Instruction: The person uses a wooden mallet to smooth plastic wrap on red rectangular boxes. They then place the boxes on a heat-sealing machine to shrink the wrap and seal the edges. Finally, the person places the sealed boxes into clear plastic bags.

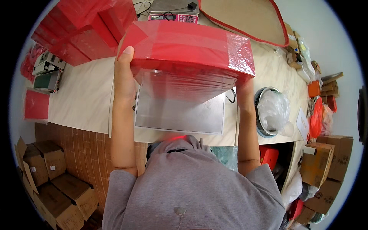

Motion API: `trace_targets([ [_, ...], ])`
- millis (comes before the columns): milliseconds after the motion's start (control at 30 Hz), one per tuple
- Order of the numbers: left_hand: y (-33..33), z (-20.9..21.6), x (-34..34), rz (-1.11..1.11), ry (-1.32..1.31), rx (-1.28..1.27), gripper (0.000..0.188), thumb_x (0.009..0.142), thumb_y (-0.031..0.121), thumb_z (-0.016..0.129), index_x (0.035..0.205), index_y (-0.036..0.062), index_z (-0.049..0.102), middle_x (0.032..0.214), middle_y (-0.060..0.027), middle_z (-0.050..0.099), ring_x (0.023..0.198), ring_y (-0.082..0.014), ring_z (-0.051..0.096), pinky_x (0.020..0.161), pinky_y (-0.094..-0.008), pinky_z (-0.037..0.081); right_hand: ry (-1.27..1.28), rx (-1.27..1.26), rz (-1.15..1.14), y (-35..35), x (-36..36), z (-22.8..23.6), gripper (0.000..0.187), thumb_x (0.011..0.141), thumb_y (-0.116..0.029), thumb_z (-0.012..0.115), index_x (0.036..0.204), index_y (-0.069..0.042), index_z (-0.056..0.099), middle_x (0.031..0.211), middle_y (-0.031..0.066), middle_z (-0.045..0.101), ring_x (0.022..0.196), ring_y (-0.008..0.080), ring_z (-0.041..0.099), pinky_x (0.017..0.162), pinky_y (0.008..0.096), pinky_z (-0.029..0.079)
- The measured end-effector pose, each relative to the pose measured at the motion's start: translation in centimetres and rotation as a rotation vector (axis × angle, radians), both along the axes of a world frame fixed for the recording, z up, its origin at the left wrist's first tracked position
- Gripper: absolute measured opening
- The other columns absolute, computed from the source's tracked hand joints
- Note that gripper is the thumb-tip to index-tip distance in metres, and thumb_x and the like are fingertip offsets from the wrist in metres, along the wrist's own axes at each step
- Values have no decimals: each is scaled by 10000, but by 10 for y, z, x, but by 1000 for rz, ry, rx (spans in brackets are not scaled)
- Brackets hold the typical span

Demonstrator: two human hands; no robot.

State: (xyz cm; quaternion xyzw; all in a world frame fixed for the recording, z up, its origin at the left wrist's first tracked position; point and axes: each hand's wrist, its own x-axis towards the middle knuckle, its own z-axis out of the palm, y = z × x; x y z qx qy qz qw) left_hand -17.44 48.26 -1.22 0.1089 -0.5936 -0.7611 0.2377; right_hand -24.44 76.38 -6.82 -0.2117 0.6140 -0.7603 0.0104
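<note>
A large red box point(184, 40), wrapped in clear plastic film, is held up between my two hands. Its near side looks pale and shiny with film wrinkles. My left hand point(125, 71) clasps the left end, with the thumb up against the red face; its other fingers are hidden behind the box. At the lower right corner, my right hand point(245, 91) grips the other end, most of its fingers out of sight. Beneath the box lies a flat grey metal plate point(174, 117) on the pale table.
Stacked red boxes point(86, 32) stand at the far left. A scale point(174, 18) with a pink keypad panel sits at the back, beside a red-rimmed beige mat point(245, 17). On the right is a basin point(273, 111) of clear plastic. Cardboard cartons point(57, 188) occupy the floor at left.
</note>
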Motion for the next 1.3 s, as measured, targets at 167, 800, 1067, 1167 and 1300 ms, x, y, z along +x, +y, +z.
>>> trace_targets([
  [167, -1, 1, 3, -20, 4, -6, 564, 877, 440, 539, 1228, -1, 531, 1246, -97, 546, 1173, -217, 503, 1018, -369, 357, 215, 20, -223, -35, -2, 55, 647, 895, -406, 498, 1395, -10, 391, 1374, 139, 448, 1293, 240, 389, 1086, 342, 261],
  [800, 3, -4, -5, 63, 16, -14, 566, 882, 438, 519, 1252, 10, 513, 1272, -105, 529, 1196, -213, 489, 1013, -369, 368, 327, -14, -350, -38, -15, 41, 597, 835, -375, 402, 1256, 39, 492, 1255, 167, 527, 1142, 226, 517, 1000, 328, 370],
  [1067, 6, -1, -6, 100, -20, 7, 569, 877, 414, 499, 1287, 19, 494, 1236, -100, 557, 1138, -213, 528, 981, -364, 389, 273, -46, -366, -41, -14, 41, 603, 812, -381, 416, 1243, 32, 506, 1239, 161, 532, 1131, 227, 522, 990, 329, 383],
  [1167, -5, -3, -4, 49, 3, 42, 566, 897, 433, 526, 1260, -2, 500, 1290, -91, 525, 1216, -211, 480, 1036, -382, 352, 252, -61, -359, -47, -12, 42, 603, 808, -384, 426, 1243, 26, 508, 1232, 155, 534, 1131, 227, 522, 991, 329, 383],
  [1300, -34, -12, -3, 86, 6, 54, 566, 899, 426, 533, 1273, 3, 493, 1307, -90, 519, 1216, -222, 482, 1035, -394, 356, 269, -72, -336, -64, -12, 39, 586, 808, -366, 448, 1240, 24, 510, 1229, 144, 536, 1133, 220, 518, 995, 327, 379],
])
